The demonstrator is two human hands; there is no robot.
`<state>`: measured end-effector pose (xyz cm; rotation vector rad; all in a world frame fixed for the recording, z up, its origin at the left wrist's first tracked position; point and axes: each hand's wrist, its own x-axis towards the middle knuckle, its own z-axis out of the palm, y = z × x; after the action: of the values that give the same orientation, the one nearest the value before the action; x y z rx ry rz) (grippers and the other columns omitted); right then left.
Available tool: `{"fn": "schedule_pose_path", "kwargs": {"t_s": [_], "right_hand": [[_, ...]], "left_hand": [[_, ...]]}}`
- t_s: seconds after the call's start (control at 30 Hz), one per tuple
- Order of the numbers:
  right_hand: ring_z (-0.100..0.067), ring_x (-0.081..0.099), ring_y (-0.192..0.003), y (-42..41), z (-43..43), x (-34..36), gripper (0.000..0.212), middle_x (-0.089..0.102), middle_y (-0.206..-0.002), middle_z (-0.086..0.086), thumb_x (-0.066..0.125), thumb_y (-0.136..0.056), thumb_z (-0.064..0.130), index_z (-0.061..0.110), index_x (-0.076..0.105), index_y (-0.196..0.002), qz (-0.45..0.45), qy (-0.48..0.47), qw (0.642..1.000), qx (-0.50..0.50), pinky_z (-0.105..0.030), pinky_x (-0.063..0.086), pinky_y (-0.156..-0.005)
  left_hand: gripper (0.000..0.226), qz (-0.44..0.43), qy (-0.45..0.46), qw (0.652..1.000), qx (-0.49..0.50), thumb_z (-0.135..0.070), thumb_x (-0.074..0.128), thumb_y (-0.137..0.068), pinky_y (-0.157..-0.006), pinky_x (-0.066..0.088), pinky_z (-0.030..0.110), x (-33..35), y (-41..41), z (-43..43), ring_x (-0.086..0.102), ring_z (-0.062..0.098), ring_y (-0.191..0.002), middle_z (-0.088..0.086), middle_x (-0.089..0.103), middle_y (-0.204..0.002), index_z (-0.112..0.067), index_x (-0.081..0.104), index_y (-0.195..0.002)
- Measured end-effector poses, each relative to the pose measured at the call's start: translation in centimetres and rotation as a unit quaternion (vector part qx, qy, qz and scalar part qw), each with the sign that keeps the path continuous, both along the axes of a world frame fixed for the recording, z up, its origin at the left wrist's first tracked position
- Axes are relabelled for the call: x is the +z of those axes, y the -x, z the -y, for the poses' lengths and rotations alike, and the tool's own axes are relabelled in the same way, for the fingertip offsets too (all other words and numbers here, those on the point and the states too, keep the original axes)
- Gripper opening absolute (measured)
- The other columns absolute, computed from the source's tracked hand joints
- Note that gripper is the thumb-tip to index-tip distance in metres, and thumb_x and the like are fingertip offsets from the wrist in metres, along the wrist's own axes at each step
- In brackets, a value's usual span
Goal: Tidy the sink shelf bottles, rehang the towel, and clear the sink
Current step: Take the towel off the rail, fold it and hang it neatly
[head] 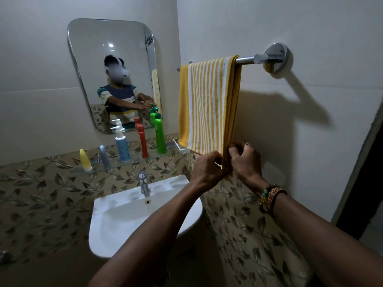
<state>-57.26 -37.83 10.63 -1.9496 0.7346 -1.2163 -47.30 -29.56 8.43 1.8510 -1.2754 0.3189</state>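
A yellow and white striped towel (207,104) hangs folded over the chrome towel bar (246,59) on the right wall. My left hand (209,168) and my right hand (245,160) both pinch its lower right corner, close together. On the glass shelf (136,157) under the mirror stand a yellow tube (85,160), a lilac tube (105,156), a blue pump bottle (121,145), a red bottle (142,140) and a green bottle (160,134), all upright in a row. The white sink (124,216) below holds nothing that I can see.
A chrome tap (144,183) rises at the back of the sink. The mirror (112,75) hangs above the shelf. Leaf-patterned tiles cover the lower walls. A dark door frame (360,183) stands at the far right.
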Motion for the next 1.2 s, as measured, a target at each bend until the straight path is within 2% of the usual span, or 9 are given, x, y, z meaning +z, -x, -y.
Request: {"fn": "schedule_pose_path", "kwargs": {"t_s": [0.17, 0.33, 0.5, 0.67, 0.77, 0.9, 1.0, 1.1, 1.2], "right_hand": [[-0.007, 0.068, -0.078, 0.3, -0.8, -1.0, 0.045, 0.07, -0.084, 0.011, 0.057, -0.087, 0.067, 0.025, 0.069, -0.096, 0.014, -0.041, 0.999, 0.008, -0.028, 0.054, -0.065], [-0.017, 0.068, -0.086, -0.1, -1.2, -1.2, 0.074, 0.072, -0.095, 0.001, 0.064, -0.071, 0.08, 0.017, 0.067, -0.11, -0.006, -0.026, 1.0, -0.017, -0.037, 0.058, -0.073], [-0.013, 0.061, -0.058, -0.5, -1.8, -1.4, 0.058, 0.062, -0.065, 0.005, 0.066, -0.067, 0.081, 0.024, 0.06, -0.08, 0.028, -0.01, 0.999, -0.039, -0.03, 0.046, -0.051], [-0.011, 0.051, -0.055, -1.5, -2.7, -1.7, 0.061, 0.052, -0.063, 0.007, 0.065, -0.064, 0.083, 0.025, 0.05, -0.075, 0.007, -0.01, 0.997, -0.08, -0.024, 0.035, -0.048], [-0.016, 0.057, -0.066, -2.1, -2.6, -1.5, 0.066, 0.057, -0.074, 0.004, 0.065, -0.064, 0.084, 0.022, 0.053, -0.085, -0.005, -0.005, 0.994, -0.11, -0.029, 0.041, -0.054], [-0.019, 0.061, -0.102, -3.1, -2.8, -0.6, 0.077, 0.062, -0.112, 0.001, 0.069, -0.072, 0.073, 0.017, 0.053, -0.123, 0.05, 0.012, 0.986, -0.162, -0.038, 0.053, -0.083], [-0.025, 0.052, -0.121, -4.1, -3.3, 0.2, 0.084, 0.054, -0.133, -0.009, 0.065, -0.081, 0.065, 0.007, 0.043, -0.138, 0.069, 0.038, 0.976, -0.202, -0.047, 0.047, -0.101], [-0.032, 0.043, -0.131, -5.6, -3.9, 1.1, 0.083, 0.043, -0.142, -0.018, 0.064, -0.088, 0.054, 0.002, 0.034, -0.145, 0.083, 0.095, 0.958, -0.259, -0.053, 0.039, -0.107], [-0.036, 0.036, -0.138, -6.5, -4.8, 2.0, 0.074, 0.038, -0.147, -0.022, 0.063, -0.091, 0.044, 0.001, 0.036, -0.145, 0.105, 0.174, 0.923, -0.326, -0.054, 0.033, -0.111]], "left_hand": [[0.032, -0.025, -0.019, 0.999, -0.032, -0.035, 0.08, -0.079, -0.067, 0.06, 0.034, -1.3, -0.7, -0.9, 0.07, 0.012, -0.075, 0.001, 0.072, -0.089, -0.013, 0.067, -0.098], [0.046, -0.052, -0.027, 0.997, -0.059, -0.039, 0.084, -0.074, -0.071, 0.06, 0.036, -1.4, -1.5, -1.7, 0.07, 0.014, -0.079, 0.003, 0.071, -0.093, -0.011, 0.066, -0.106], [0.056, -0.054, -0.046, 0.995, -0.075, -0.05, 0.083, -0.071, -0.071, 0.059, 0.029, -1.3, -2.4, -2.5, 0.068, 0.011, -0.081, 0.001, 0.07, -0.098, -0.013, 0.065, -0.11], [0.054, -0.063, -0.049, 0.993, -0.088, -0.051, 0.08, -0.074, -0.066, 0.053, 0.016, -1.3, -4.2, -2.9, 0.067, 0.007, -0.083, -0.003, 0.069, -0.099, -0.015, 0.065, -0.112], [0.045, -0.067, -0.041, 0.992, -0.103, -0.037, 0.077, -0.078, -0.066, 0.051, 0.011, -1.2, -6.1, -2.7, 0.067, 0.008, -0.083, -0.003, 0.069, -0.098, -0.013, 0.065, -0.114], [0.036, -0.041, -0.035, 0.993, -0.109, -0.022, 0.07, -0.08, -0.076, 0.06, 0.03, -0.4, -8.6, -2.5, 0.068, 0.012, -0.085, 0.001, 0.07, -0.1, -0.011, 0.065, -0.114], [0.031, -0.026, -0.01, 0.994, -0.11, -0.019, 0.068, -0.084, -0.075, 0.06, 0.034, 0.6, -10.6, -2.3, 0.068, 0.013, -0.085, 0.002, 0.068, -0.102, -0.012, 0.063, -0.114], [0.031, -0.011, 0.014, 0.992, -0.125, -0.021, 0.065, -0.09, -0.074, 0.057, 0.029, 1.7, -12.8, -1.9, 0.064, 0.013, -0.088, 0.006, 0.065, -0.11, -0.012, 0.059, -0.119], [0.035, 0.008, 0.039, 0.991, -0.125, -0.025, 0.058, -0.096, -0.082, 0.056, 0.034, 3.3, -14.3, -1.4, 0.061, 0.017, -0.099, 0.008, 0.061, -0.119, -0.011, 0.054, -0.127]]}}
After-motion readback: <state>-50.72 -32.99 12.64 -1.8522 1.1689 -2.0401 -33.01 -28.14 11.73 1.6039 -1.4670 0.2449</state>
